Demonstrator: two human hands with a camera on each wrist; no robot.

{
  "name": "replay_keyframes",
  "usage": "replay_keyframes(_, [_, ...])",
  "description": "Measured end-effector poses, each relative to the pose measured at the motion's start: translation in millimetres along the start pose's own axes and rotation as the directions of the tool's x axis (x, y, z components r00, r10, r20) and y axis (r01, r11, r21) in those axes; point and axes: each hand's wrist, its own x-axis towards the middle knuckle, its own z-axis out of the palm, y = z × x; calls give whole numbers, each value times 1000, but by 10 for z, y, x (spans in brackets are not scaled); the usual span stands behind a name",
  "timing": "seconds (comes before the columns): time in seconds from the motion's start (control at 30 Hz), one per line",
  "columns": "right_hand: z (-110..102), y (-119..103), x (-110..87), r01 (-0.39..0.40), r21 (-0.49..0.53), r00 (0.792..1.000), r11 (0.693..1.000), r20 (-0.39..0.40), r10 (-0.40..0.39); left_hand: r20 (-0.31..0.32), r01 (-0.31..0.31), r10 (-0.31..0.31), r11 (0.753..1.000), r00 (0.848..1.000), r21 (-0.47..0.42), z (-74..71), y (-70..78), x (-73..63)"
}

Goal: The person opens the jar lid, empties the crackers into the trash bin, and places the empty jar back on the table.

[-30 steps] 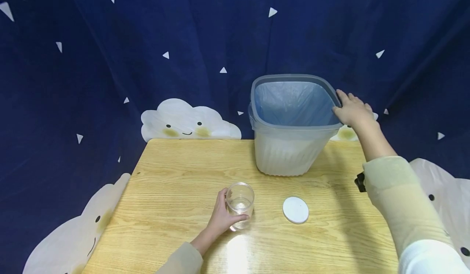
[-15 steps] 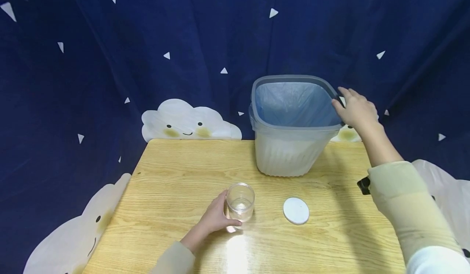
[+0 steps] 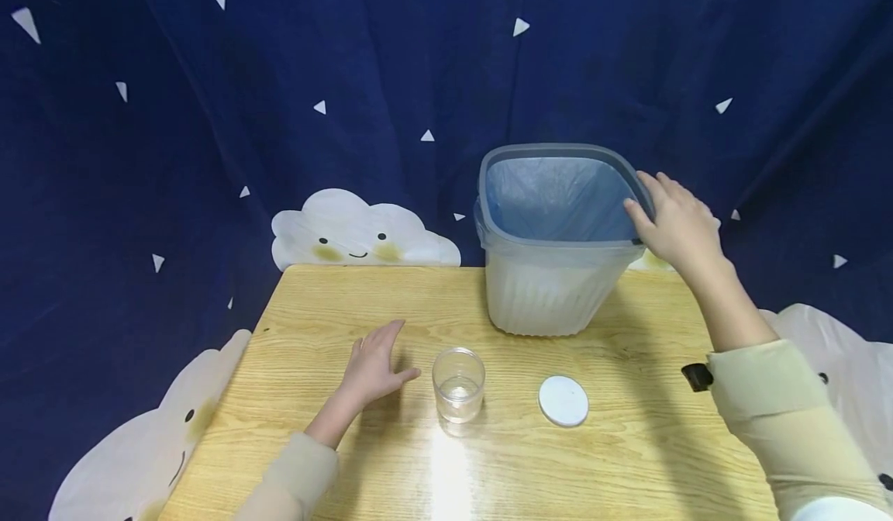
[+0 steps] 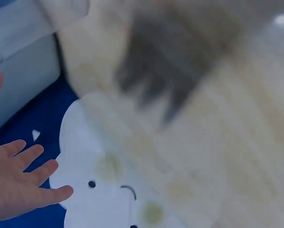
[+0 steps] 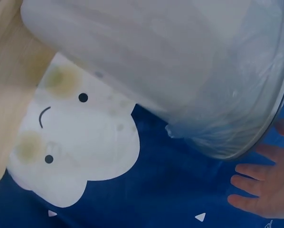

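In the head view my left hand (image 3: 370, 370) hovers over the table, fingers spread, apart from a clear round jar (image 3: 458, 389) to its right. The jar stands upright, its mouth uncovered. The same hand (image 4: 23, 175) shows stretched fingers in the left wrist view. My right hand (image 3: 680, 222) is at the right rim of a whitish plastic bin (image 3: 547, 288) with a grey rim and a bluish bag lining it. In the right wrist view that hand (image 5: 270, 175) has straight fingers beside the rim; whether it touches is unclear. Right of the jar lies a white round disc (image 3: 563, 401).
The wooden table (image 3: 349, 304) carries the jar, the disc and the bin, which stands at its back right. Behind hangs a dark blue curtain (image 3: 391, 56) with white triangles and smiling clouds (image 3: 356, 234). A small black object (image 3: 698, 377) sits by the right sleeve.
My left hand has let go of the jar and moved away to the left and up. The right hand shifted slightly at the bin's rim. Jar, disc and bin stayed put.
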Motion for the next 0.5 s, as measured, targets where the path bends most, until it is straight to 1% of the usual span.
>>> replay_keyframes(0.1, [25,-44,-79,21,10,999,1000,-35,-20,-32,4,-2,999,999,45,-123,-1,68])
replay_keyframes(0.2, [59,-90,-163,38,15,997,999,-61,-37,-60,8,-3,997,998,83,-208,1,114])
replay_keyframes(0.4, [101,-180,-330,67,1,991,998,-115,-67,-103,38,-24,991,994,127,-301,43,138])
replay_keyframes(0.5, [121,-208,-394,70,3,991,998,-114,-69,-121,51,-35,991,992,127,-321,59,152])
